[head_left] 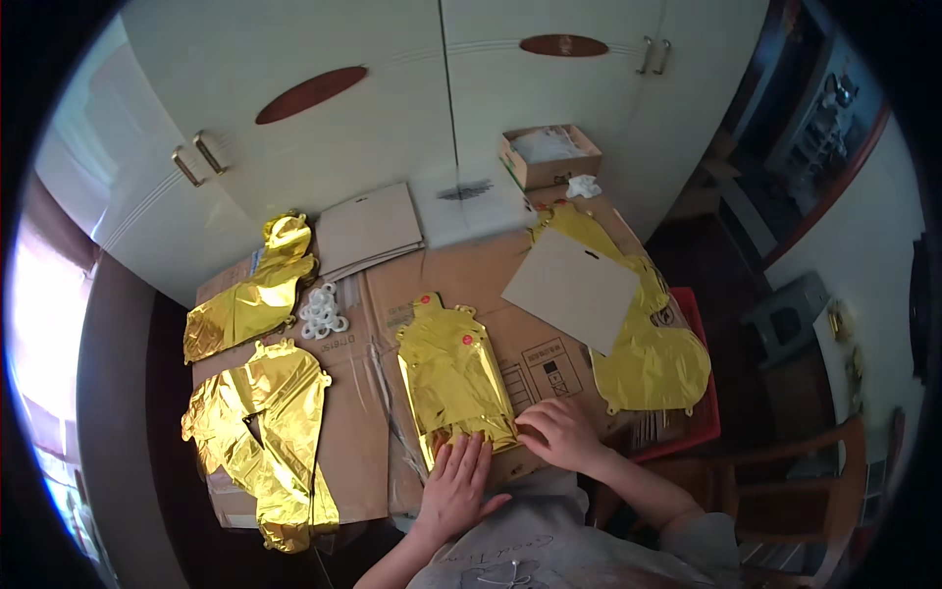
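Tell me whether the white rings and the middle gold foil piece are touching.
Apart. The head view shows a strip of brown cardboard between the white rings and the middle gold foil piece.

Grey short-sleeved top (599, 555), dark script lettering (531, 544), pale tied cord (512, 575); hands (459, 479) bare.

Foil (453, 378) (partly hidden) beneath fingers (474, 457)

Pale cabinets (392, 123), wooden chair (852, 479)
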The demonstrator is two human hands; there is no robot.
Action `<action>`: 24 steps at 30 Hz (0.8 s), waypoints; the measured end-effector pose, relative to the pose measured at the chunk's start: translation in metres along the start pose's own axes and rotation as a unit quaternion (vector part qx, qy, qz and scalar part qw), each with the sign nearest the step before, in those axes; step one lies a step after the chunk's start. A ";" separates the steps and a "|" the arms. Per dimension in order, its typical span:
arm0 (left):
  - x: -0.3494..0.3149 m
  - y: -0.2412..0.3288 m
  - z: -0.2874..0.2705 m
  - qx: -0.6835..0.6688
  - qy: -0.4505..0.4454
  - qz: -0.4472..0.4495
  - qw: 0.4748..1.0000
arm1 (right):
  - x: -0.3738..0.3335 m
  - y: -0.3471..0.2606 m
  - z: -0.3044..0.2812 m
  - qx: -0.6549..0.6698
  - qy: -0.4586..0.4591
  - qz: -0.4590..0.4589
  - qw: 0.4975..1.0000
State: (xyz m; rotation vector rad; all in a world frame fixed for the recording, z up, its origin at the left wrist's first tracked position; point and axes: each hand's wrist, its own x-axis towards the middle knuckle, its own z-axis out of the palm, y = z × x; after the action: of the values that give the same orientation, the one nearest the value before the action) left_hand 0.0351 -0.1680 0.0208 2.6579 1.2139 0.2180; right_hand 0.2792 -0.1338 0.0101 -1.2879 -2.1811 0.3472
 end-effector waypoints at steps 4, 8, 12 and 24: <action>0.007 -0.002 0.000 0.017 -0.014 0.018 1.000 | -0.011 -0.005 0.012 0.003 0.042 0.034 0.999; 0.010 -0.005 0.007 0.047 -0.019 0.020 0.999 | -0.011 -0.010 0.016 -0.034 0.035 0.086 0.995; 0.010 -0.003 0.011 0.072 -0.028 0.011 0.997 | -0.010 -0.010 0.016 -0.057 0.022 0.106 0.993; 0.010 0.001 0.009 0.087 -0.053 -0.005 0.995 | -0.008 -0.013 0.014 -0.061 0.023 0.097 0.993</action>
State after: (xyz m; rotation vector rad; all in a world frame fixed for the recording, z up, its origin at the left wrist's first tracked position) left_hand 0.0444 -0.1619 0.0123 2.7690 1.2644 -0.0309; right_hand 0.2643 -0.1467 0.0027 -1.5653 -2.0719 0.2610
